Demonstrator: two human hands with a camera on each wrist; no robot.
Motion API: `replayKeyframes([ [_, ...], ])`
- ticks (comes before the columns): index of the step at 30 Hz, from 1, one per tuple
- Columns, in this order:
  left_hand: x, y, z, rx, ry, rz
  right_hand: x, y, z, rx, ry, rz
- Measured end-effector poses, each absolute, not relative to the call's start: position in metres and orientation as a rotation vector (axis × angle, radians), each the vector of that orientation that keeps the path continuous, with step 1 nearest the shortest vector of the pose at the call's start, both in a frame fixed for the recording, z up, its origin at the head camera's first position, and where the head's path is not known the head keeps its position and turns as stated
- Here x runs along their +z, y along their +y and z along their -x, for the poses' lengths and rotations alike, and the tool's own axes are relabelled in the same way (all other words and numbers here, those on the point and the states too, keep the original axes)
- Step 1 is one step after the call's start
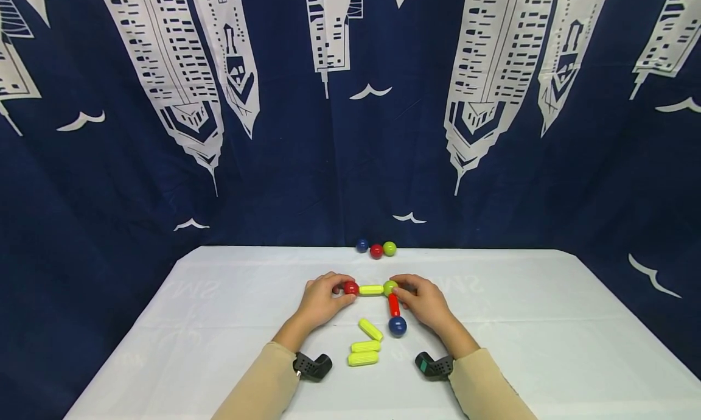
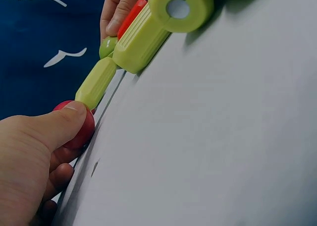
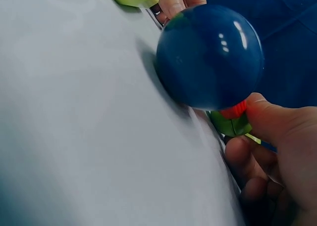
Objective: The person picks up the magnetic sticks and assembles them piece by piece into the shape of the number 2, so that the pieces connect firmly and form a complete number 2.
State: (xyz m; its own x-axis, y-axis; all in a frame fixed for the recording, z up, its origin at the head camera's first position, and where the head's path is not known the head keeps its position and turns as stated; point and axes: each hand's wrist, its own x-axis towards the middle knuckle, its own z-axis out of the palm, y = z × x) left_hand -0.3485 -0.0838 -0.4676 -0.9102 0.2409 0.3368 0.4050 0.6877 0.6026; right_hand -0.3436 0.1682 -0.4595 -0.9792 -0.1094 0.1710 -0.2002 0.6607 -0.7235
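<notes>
My left hand (image 1: 322,298) pinches a red ball (image 1: 351,288) between thumb and fingers. A yellow-green rod (image 1: 372,290) runs from that ball to a green ball (image 1: 390,287), which my right hand (image 1: 425,299) grips between thumb and fingers. From the green ball a red rod (image 1: 394,305) points toward me and ends at a blue ball (image 1: 397,326) on the table. In the right wrist view the large blue ball (image 3: 210,57) hides part of the red rod and green ball. The left wrist view shows my thumb pressed on the red ball (image 2: 85,132).
Several loose yellow-green rods (image 1: 365,347) lie on the white table (image 1: 219,347) between my forearms. At the far edge sit a blue ball (image 1: 362,245), a red ball (image 1: 376,251) and a green ball (image 1: 389,248). A dark blue patterned curtain (image 1: 339,164) hangs behind the table.
</notes>
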Motion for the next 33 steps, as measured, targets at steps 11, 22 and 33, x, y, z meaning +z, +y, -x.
replayKeyframes([
  [11, -0.467, -0.085, 0.347, -1.017, -2.68, 0.515, -0.453, 0.172, 0.336, 1.607, -2.696, -0.259],
  [22, -0.47, -0.087, 0.348, -1.096, -2.647, 0.53, -0.455, 0.184, 0.315, 1.64, -2.653, -0.489],
  [33, -0.47, -0.087, 0.344, -1.102, -2.629, 0.53, -0.46, 0.195, 0.287, 1.543, -2.669, -0.786],
])
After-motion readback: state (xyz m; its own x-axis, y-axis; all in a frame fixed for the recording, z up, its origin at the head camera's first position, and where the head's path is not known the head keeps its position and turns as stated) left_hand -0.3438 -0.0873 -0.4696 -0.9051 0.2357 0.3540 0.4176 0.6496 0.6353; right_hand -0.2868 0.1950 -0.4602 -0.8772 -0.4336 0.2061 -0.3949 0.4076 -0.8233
